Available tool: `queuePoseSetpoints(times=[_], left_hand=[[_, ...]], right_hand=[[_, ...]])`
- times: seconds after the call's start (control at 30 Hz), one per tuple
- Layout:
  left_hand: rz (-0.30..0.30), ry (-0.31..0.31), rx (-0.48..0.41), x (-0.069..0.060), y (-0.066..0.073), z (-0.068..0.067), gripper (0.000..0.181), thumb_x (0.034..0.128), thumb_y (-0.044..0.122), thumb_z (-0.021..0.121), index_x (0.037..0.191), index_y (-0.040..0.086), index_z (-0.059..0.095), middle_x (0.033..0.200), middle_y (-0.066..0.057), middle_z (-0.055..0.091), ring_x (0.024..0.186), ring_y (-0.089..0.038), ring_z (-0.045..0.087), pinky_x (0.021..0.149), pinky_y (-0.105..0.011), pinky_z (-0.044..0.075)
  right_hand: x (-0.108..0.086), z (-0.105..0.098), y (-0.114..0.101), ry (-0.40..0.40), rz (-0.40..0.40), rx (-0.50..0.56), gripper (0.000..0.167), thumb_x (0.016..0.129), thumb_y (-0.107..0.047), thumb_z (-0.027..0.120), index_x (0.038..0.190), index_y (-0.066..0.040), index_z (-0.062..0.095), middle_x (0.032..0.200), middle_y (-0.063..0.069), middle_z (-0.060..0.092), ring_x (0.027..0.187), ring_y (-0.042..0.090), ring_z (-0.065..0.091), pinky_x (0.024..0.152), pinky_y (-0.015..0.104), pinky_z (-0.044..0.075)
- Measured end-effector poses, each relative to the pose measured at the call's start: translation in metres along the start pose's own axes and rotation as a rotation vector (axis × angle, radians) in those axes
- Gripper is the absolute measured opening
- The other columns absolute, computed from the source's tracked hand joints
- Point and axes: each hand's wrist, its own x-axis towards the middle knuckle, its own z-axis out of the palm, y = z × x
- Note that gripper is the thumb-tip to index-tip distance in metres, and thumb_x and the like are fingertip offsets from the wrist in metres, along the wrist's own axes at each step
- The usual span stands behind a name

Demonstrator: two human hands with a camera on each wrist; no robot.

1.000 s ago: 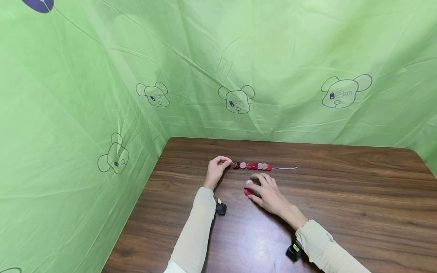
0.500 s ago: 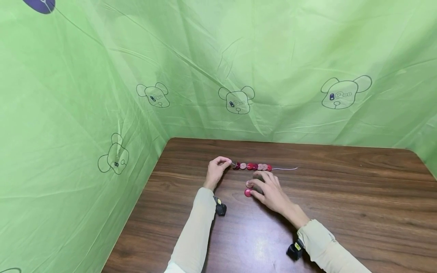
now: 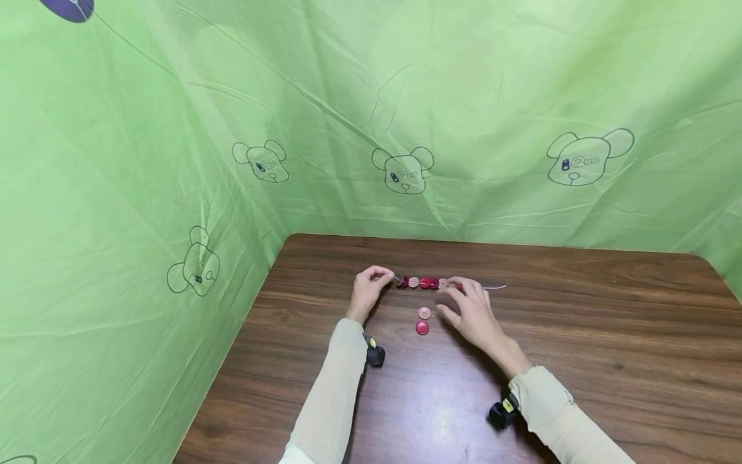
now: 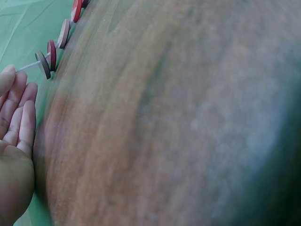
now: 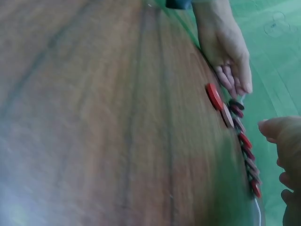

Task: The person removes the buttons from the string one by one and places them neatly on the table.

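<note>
In the head view, my left hand (image 3: 366,293) pinches the left end of a pale string (image 3: 495,287) threaded through a row of red, pink and dark red buttons (image 3: 414,282). The left wrist view shows the string (image 4: 28,67) held between thumb and finger, with the first buttons (image 4: 51,55) tilted along it. My right hand (image 3: 472,316) is over the right end of the row, fingers loosely bent and apart, hiding the last buttons. Nothing shows between its fingers. A loose pink button (image 3: 424,313) and a loose red button (image 3: 422,328) lie nearer me.
The brown wooden table (image 3: 580,348) extends far to the right. Green sheeting (image 3: 324,129) with bear outlines hangs behind it and along the left. Black wrist cameras sit on both cuffs, the right one (image 3: 502,414) close above the tabletop.
My right hand has moved away from the two loose buttons, up and to the right, to the row's right end. Both loose buttons are now uncovered. My left hand has stayed put.
</note>
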Motion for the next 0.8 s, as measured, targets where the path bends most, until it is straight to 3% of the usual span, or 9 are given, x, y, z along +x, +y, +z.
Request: queuePoseSetpoints(times=[0.27,0.8], left_hand=[[0.006,-0.005,0.003,-0.001,0.002,0.000,0.010,0.0858,0.017,0.072,0.091,0.009,0.073,0.089,-0.007,0.072,0.077,-0.009,0.062,0.068,-0.020,0.046],[0.009,-0.008,0.012,-0.002,0.003,-0.001,0.012,0.0854,0.019,0.073,0.091,0.009,0.073,0.089,-0.005,0.072,0.076,-0.007,0.063,0.068,-0.019,0.047]], right_hand=[[0.004,-0.003,0.019,0.011,0.101,-0.031,0.034,0.082,-0.025,0.074,0.111,-0.008,0.066,0.127,0.018,0.053,0.119,0.041,0.041,0.091,0.055,0.029],[0.008,0.001,0.036,0.001,0.174,-0.036,0.032,0.082,-0.023,0.074,0.109,-0.008,0.066,0.127,0.019,0.052,0.120,0.042,0.039,0.092,0.055,0.028]])
